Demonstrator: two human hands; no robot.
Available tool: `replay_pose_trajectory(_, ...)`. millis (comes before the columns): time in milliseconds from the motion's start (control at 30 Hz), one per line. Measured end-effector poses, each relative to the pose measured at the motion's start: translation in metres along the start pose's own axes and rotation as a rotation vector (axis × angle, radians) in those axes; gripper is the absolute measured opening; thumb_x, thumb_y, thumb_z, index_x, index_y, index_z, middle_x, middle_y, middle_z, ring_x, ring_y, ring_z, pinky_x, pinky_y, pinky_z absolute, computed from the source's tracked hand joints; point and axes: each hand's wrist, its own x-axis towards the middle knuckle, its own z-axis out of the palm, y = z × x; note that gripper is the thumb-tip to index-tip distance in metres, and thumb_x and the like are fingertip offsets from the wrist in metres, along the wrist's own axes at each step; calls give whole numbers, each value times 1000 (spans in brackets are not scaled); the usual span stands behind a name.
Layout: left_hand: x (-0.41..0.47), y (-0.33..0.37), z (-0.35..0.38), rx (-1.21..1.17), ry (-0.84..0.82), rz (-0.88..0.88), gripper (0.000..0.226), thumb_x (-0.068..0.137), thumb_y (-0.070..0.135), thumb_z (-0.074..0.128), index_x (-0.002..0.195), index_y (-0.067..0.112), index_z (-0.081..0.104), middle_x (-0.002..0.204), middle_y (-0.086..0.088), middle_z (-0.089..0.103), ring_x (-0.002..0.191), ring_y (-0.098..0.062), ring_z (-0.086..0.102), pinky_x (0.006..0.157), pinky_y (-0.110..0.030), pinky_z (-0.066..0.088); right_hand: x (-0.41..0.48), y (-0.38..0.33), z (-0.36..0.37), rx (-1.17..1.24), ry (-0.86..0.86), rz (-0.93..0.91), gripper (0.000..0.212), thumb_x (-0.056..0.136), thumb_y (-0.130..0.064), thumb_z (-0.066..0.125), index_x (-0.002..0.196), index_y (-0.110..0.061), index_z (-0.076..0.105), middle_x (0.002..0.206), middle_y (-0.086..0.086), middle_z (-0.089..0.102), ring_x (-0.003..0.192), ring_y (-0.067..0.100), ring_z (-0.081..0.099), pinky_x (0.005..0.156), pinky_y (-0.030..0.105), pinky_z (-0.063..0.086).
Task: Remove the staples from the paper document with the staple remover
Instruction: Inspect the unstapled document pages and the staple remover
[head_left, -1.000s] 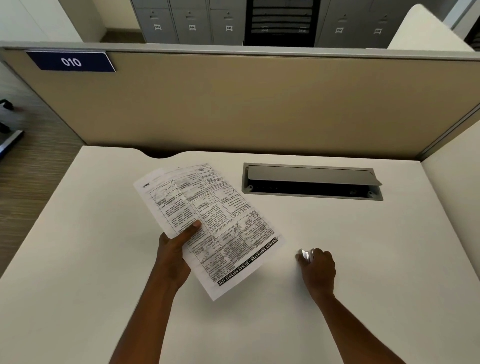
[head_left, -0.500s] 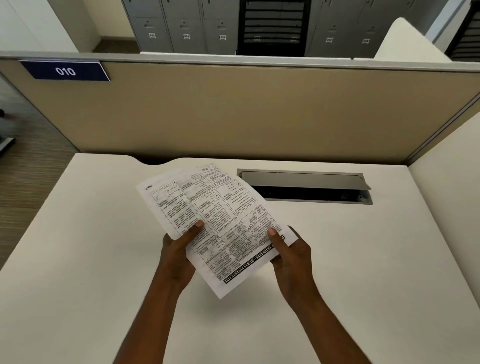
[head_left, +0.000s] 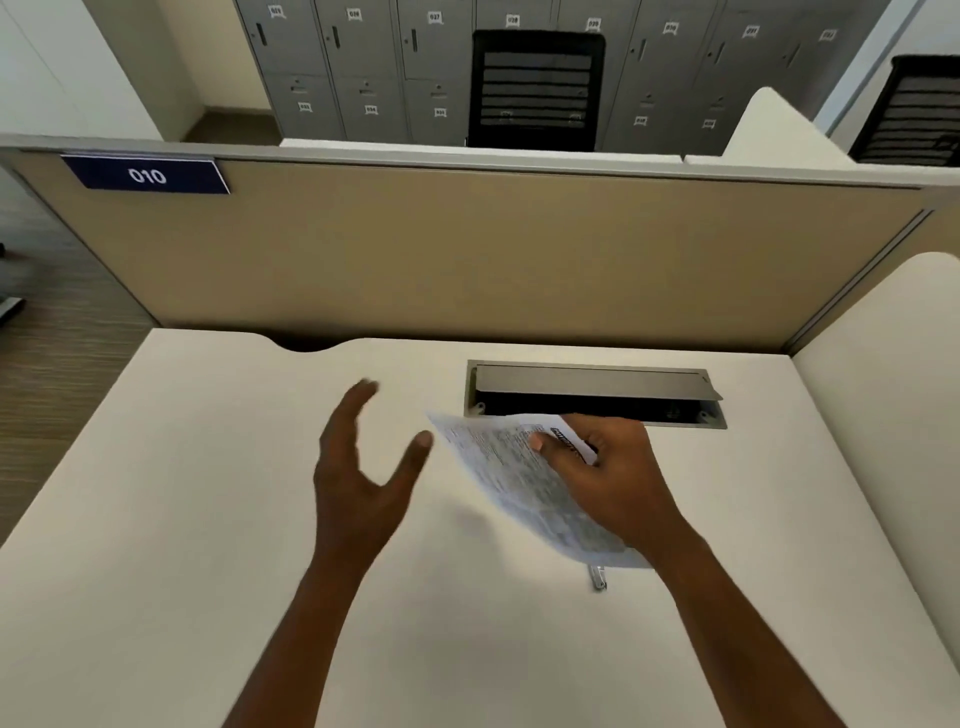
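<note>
The printed paper document (head_left: 514, 473) hangs tilted and motion-blurred above the white desk (head_left: 208, 519), right of centre. My right hand (head_left: 608, 478) grips its far edge, thumb on the printed side. My left hand (head_left: 363, 467) hovers just left of the paper with fingers spread, holding nothing and not touching the sheet. A small metal staple remover (head_left: 598, 577) lies on the desk under the paper's near corner, only its end showing. No staples can be made out on the blurred page.
A grey cable tray (head_left: 597, 395) with a raised lid is set into the desk behind the paper. A beige partition (head_left: 467, 260) with a blue "010" label (head_left: 148, 175) closes the back; another panel stands at the right. Lockers and black chairs are beyond.
My left hand let go of the paper and opened. My right hand, after putting the staple remover down on the desk, took the sheet and swung it right, over the remover.
</note>
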Motion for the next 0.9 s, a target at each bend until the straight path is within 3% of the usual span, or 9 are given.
replay_pose_trajectory(67,11,30,2,91,-166,340,56,90,31,79,140,15,59,147,4,58,144,-17,47,117,-33,40,3,-9,-6,-95,-88,-59,13,92,-9,69,88,-17,78,68,-13,69,65,3,64,59,13,44)
replay_pose_trajectory(133,17,58,8,111,-333,523,44,90,26,80,131,15,68,140,3,63,142,-19,49,114,-33,43,5,-18,-10,-162,-165,-87,13,91,-10,69,95,-15,80,77,-6,75,71,9,68,64,28,53)
replay_pose_trajectory(200,17,75,16,95,-426,598,33,91,24,80,122,17,75,128,4,68,131,-15,56,105,-32,50,6,-25,-13,-208,-199,-86,12,92,-15,70,98,-14,80,82,1,77,73,15,69,70,37,57)
replay_pose_trajectory(300,14,80,25,85,-443,640,21,89,18,82,109,16,81,108,1,74,108,-16,63,88,-31,55,7,-29,-16,-259,-209,-96,13,91,-18,72,93,-8,79,81,7,77,72,20,69,71,38,57)
replay_pose_trajectory(433,11,74,30,30,-399,590,21,88,15,82,109,14,81,102,2,76,98,-14,67,79,-30,56,6,-36,-20,-282,-210,-138,13,90,-20,73,100,-15,80,88,1,78,75,12,68,72,22,51)
replay_pose_trajectory(567,13,69,28,11,-409,502,23,89,13,82,112,14,80,104,6,76,99,-7,67,82,-27,56,6,-37,-27,-286,-205,-170,13,91,-21,72,99,-19,81,83,-1,78,73,17,69,70,40,55)
replay_pose_trajectory(667,15,66,28,-24,-421,434,15,88,10,82,102,11,82,97,4,76,92,-11,70,78,-25,55,6,-38,-30,-278,-191,-205,11,91,-21,72,95,-18,82,79,-3,77,70,16,69,65,39,54)
replay_pose_trajectory(800,19,62,20,-161,-410,326,9,93,19,77,98,12,78,94,4,75,86,-15,71,77,-17,54,5,-27,-51,-288,-189,-141,10,86,-20,75,94,-24,81,81,-15,76,75,6,69,67,18,49)
replay_pose_trajectory(900,25,56,8,-252,-364,209,4,95,21,74,97,19,76,94,3,74,89,-19,71,76,-24,58,1,-6,-78,-124,-90,-54,14,80,-23,83,93,-25,80,88,-15,77,83,5,72,73,11,51)
